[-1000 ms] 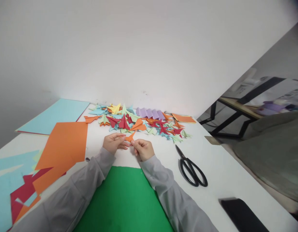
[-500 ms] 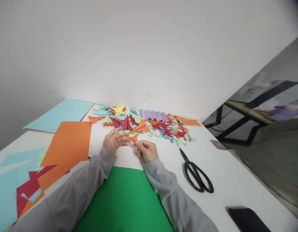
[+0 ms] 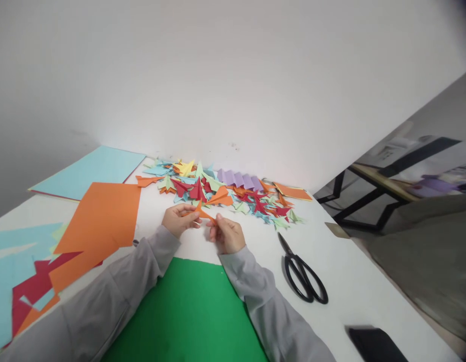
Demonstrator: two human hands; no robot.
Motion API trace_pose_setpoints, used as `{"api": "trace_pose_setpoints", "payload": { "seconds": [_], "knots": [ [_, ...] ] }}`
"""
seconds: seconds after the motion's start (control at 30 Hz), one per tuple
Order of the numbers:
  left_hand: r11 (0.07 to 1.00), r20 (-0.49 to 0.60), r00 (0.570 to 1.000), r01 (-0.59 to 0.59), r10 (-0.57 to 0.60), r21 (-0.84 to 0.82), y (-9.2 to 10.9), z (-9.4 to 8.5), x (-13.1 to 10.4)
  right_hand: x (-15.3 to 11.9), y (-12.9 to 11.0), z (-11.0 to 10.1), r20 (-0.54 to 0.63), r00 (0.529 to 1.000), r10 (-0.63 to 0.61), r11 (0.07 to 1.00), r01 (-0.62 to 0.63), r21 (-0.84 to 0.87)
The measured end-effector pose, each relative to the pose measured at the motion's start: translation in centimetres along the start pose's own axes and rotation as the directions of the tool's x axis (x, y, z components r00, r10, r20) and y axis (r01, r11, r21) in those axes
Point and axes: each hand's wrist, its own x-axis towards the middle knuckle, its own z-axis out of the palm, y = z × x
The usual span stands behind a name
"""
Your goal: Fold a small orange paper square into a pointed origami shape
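Between my hands is a small folded orange paper plane [image 3: 205, 214], held over the white table in front of a heap of similar planes. The fingers of my left hand [image 3: 178, 220] are closed on its left end, the thumb toward me. My right hand [image 3: 230, 236] pinches the right end between thumb and fingers. Just behind them lies a larger orange paper plane [image 3: 220, 197], and the heap around it has red paper planes [image 3: 197, 190] and other colours. A green sheet [image 3: 183, 311] lies under my forearms.
Black-handled scissors [image 3: 304, 274] lie open-handled to the right, points away from me. A black flat object [image 3: 376, 344] is at the lower right. Orange sheets [image 3: 104, 216] and blue sheets [image 3: 93, 171] cover the left side. Purple pleated paper [image 3: 238, 179] stands by the wall.
My left hand's fingers have gone from spread to closed on the orange paper plane, which is now tilted differently. My right hand keeps its pinch. The view has shifted slightly.
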Motion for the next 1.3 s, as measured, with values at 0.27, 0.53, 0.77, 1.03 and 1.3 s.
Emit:
{"api": "trace_pose_setpoints", "payload": {
  "seconds": [0.27,0.53,0.77,1.03,1.3],
  "knots": [
    [0.999,-0.01,1.0,-0.015,0.015,0.029,-0.1,0.2,-0.2,-0.6,0.1,0.2,-0.04,0.999,-0.026,0.989,0.02,-0.144],
    [0.998,0.06,0.998,0.006,-0.01,0.07,0.1,0.2,-0.3,0.1,0.4,0.0,-0.14,0.988,-0.067,0.995,0.077,0.066],
    [0.988,0.235,0.972,-0.028,-0.008,0.152,0.3,0.4,-0.7,-0.7,0.3,0.6,-0.009,0.953,-0.302,0.947,0.299,-0.117],
    [0.971,0.301,0.953,-0.101,0.033,0.216,0.1,0.4,-0.8,-0.1,1.3,0.0,-0.031,0.936,-0.35,0.927,0.341,-0.157],
    [0.969,0.275,0.96,-0.111,0.048,0.221,0.1,0.6,-0.9,-0.3,1.0,0.0,0.013,0.939,-0.343,0.923,0.339,-0.18]
  ]
}}
